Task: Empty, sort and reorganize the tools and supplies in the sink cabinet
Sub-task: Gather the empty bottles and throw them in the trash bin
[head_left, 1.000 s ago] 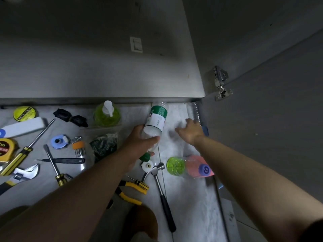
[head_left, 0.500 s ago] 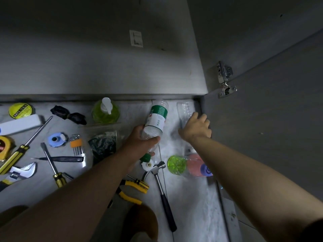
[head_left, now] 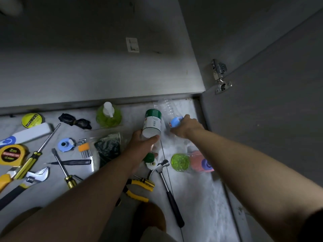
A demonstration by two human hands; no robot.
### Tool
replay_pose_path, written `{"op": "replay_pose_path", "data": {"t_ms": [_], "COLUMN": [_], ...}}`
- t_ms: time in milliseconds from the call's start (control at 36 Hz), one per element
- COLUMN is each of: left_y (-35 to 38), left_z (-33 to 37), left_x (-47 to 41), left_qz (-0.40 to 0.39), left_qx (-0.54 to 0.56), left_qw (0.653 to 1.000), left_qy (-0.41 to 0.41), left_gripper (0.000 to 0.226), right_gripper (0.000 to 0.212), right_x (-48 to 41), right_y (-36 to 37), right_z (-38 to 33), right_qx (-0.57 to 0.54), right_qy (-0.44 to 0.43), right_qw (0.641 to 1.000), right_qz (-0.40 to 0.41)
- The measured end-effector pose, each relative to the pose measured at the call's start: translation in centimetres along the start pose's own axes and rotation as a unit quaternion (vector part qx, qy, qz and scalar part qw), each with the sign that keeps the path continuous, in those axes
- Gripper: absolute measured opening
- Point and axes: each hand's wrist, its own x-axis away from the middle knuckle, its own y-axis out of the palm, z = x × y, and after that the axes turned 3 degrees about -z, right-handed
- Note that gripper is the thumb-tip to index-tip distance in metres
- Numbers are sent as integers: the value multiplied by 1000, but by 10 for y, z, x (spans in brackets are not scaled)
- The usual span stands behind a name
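Pointing its cap toward the hammer [head_left: 167,186], the green bottle [head_left: 151,123] is gripped by the left hand [head_left: 141,144], the fingers curled round it, before the cabinet [head_left: 104,75]. Just beside it, the clear bottle [head_left: 167,109] is clasped by the right hand [head_left: 187,127], near the door [head_left: 271,119].

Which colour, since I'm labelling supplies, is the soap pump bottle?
Yellow-green with a white pump; the soap pump bottle shows best in the head view.
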Motion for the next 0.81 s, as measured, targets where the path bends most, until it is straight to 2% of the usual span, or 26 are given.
{"op": "replay_pose_path", "data": {"t_ms": [111, 222, 361, 417, 500, 556, 667, 806], "left_y": [11, 20, 24, 25, 30, 35, 61, 110], "left_z": [11, 32, 66, 77, 91, 98, 108, 106], "left_x": [27, 67, 125, 148, 184, 204, 249, 307], "left_qz": [-6, -26, -33, -26, -16, -16, -2, -50], "left_qx": [27, 8, -111, -166, -231, -278, -373, -489], "left_qw": [999, 999, 993, 985, 970, 956, 913, 834], "left_qy": [-22, -24, 24, 47, 71, 89, 165, 252], "left_gripper": [42, 34, 26, 20, 16, 27, 49, 48], "right_gripper": [79, 87, 92, 86, 61, 52, 59, 54], "right_x": [31, 76, 148, 181, 229, 261, 326, 393], "right_y": [-32, -64, -95, -104, -110, -112, -114, -102], "right_z": [7, 25, 62, 79, 108, 129, 176, 242], "right_qx": [-37, -60, -93, -129, -151, -153, -163, -173], "right_qy": [4, -17, -32, -39, -61, -73, -84, -66], "right_qw": [999, 997, 990, 984, 973, 965, 944, 931], "right_qz": [8, 45, 101, 118, 166, 203, 274, 313]}}
